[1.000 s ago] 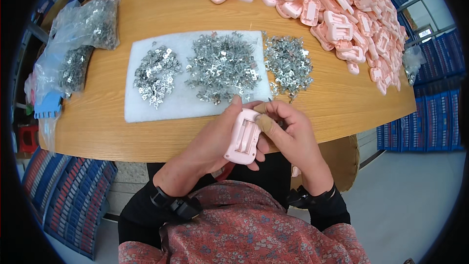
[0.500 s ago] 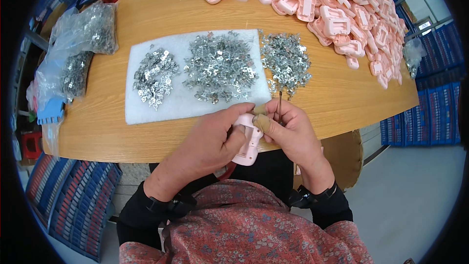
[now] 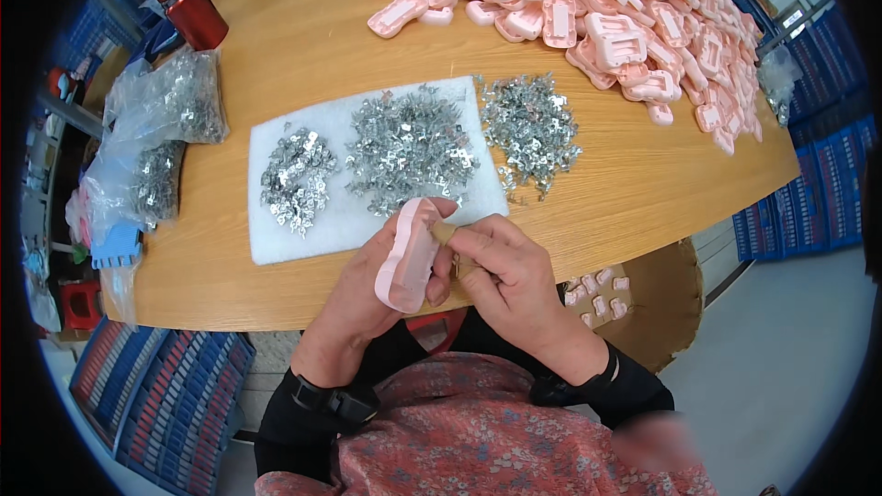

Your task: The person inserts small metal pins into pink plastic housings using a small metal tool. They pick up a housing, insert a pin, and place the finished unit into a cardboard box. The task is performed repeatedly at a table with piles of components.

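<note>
My left hand (image 3: 363,285) is closed round a pale pink plastic shell (image 3: 407,262), holding it tilted on its side above the table's near edge. The shell's hollow side faces my right hand (image 3: 501,280). That hand's fingers are bent together, with a tan cover on a fingertip at the shell's open side. Whatever they pinch is too small or too hidden to name. Just beyond my hands, small silvery metal clips (image 3: 409,147) lie heaped on a white foam sheet (image 3: 358,243). A smaller heap is on the sheet's left, and another clip heap (image 3: 531,133) lies beside it on the wood.
Many pink shells (image 3: 616,41) are piled at the far right. Clear bags of metal clips (image 3: 188,96), a blue comb-edged piece (image 3: 117,248) and a red bottle (image 3: 195,18) stand along the left. Below the table's right edge sits a cardboard box (image 3: 657,312) with pink shells inside.
The shell has been turned onto its side and moved left, its hollow now facing right. My right hand has come lower; the slim dark tool that stood up from it no longer shows clearly.
</note>
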Tool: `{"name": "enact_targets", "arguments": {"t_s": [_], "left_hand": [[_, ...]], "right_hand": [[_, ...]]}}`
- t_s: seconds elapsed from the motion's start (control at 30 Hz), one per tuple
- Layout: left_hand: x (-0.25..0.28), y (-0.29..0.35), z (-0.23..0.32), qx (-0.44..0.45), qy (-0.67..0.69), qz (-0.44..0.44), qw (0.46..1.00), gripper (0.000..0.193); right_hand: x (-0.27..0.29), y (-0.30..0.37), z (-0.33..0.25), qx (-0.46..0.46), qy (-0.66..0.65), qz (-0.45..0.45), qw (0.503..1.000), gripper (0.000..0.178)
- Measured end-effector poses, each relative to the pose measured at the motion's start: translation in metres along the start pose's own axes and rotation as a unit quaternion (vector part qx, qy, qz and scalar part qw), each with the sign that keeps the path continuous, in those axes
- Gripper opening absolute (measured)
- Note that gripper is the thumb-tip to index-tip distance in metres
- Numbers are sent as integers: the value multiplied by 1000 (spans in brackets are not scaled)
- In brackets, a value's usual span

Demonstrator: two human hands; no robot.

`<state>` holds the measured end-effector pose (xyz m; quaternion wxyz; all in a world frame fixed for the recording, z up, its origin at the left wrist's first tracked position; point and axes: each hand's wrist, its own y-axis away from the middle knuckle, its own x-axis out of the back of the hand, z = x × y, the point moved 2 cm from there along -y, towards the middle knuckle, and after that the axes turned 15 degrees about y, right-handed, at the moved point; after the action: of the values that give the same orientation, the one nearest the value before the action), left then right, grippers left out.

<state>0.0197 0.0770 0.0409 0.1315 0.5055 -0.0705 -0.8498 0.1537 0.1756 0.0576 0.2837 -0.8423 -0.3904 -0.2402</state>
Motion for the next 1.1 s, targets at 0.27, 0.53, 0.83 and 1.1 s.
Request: {"name": "enact_targets", "arguments": {"t_s": [0.27,0.53,0.83,1.1], "left_hand": [[2,-5,-5,-51,-77,64,994,37],[-4,11,-7,-66,-113,26,991,39],[-1,33,29,192,-209,-142,948,54],[47,66,26,80,-55,-39,995,73]], "right_hand": [[4,5,-15,160,112,47,980,36],[30,11,-4,-41,-6,28,999,23],[22,-7,-25,-76,-183,-257,946,27],[-14,-68,-30,26,150,-108,982,18]]}}
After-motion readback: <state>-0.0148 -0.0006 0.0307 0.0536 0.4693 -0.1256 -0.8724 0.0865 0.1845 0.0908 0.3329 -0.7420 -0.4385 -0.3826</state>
